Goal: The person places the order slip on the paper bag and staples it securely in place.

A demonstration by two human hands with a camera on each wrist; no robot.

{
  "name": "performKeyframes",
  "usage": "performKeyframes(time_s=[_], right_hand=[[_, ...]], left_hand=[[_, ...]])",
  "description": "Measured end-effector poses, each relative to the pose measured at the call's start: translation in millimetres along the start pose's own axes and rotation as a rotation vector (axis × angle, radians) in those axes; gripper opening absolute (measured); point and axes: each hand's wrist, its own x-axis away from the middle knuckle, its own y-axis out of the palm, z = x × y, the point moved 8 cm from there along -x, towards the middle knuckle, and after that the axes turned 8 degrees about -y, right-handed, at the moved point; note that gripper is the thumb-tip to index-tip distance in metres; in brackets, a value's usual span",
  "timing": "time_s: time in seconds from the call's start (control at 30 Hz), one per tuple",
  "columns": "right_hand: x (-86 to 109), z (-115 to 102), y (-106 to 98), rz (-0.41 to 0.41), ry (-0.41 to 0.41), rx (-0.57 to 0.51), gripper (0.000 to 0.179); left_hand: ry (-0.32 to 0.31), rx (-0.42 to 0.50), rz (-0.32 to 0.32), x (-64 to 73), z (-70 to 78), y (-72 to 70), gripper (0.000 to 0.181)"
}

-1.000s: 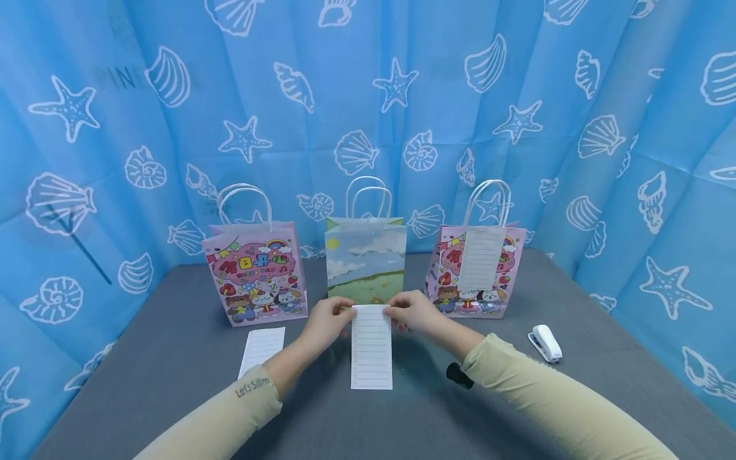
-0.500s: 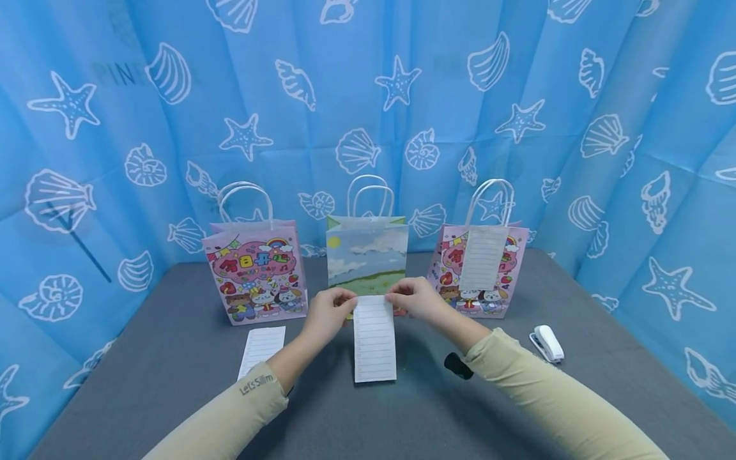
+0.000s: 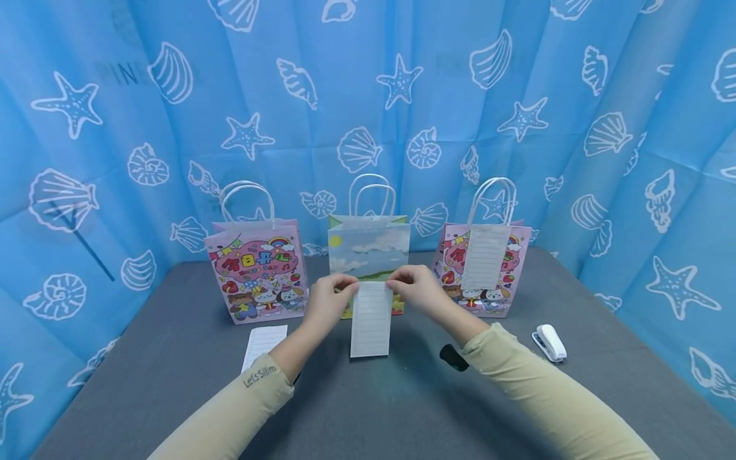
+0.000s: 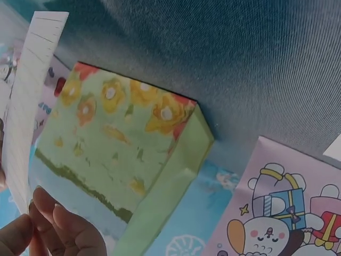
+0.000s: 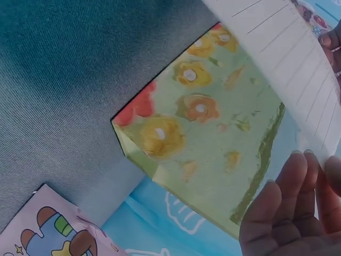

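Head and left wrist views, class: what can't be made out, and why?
Head view: the inside of the middle bag, behind its own front.
Head view: part of that bag's lower front, behind the held sheet.
Head view: the near right corner of the loose sheet, behind the left forearm.
Left wrist view: much of the left pink bag, cut off by the edges.

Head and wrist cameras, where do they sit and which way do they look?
Head: on the person's head, looking forward and down at the lined sheet and middle bag; left hand, right hand and sleeves show.
Left wrist: on that wrist, looking past the left hand at both; a sliver of right hand shows.
Right wrist: on that wrist, looking past the right hand at both; some left hand shows.
Shared: in both wrist views the middle bag looks upside down, flowers uppermost.
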Motion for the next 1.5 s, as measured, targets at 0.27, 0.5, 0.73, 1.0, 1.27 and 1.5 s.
performKeyframes(time_s=[0.27, 0.5, 0.73, 1.0, 1.27, 1.5], right_hand=[[-3.9, -9.0, -5.1, 0.02, -0.046, 0.021, 0.017], [-5.9, -19.5, -12.0, 0.056, -0.086, 0.083, 0.015], [-10.7, -22.1, -16.0, 0.085, -0.079, 0.098, 0.015], [-14.4, -27.3, -21.8, 0.1, -0.1, 0.089, 0.016], [-20.2, -31.8, -26.2, 0.127, -0.095, 0.086, 0.017], [-28.2, -34.7, -31.7, 0.168, -0.105, 0.082, 0.017]], left_hand=[[-0.025, 0.018, 0.016, -2.9, 5.2, -4.1, 0.015], [-0.012, 0.006, 0.049, -7.6, 10.9, -7.0, 0.014], [-0.003, 0.023, 0.048, -8.6, 16.6, -9.6, 0.015], [0.015, 0.027, 0.044, -11.4, 23.5, -12.3, 0.015], [0.017, 0.014, 0.023, -14.6, 28.9, -13.4, 0.019], [0.009, 0.017, -0.016, -18.5, 33.4, -13.9, 0.028]])
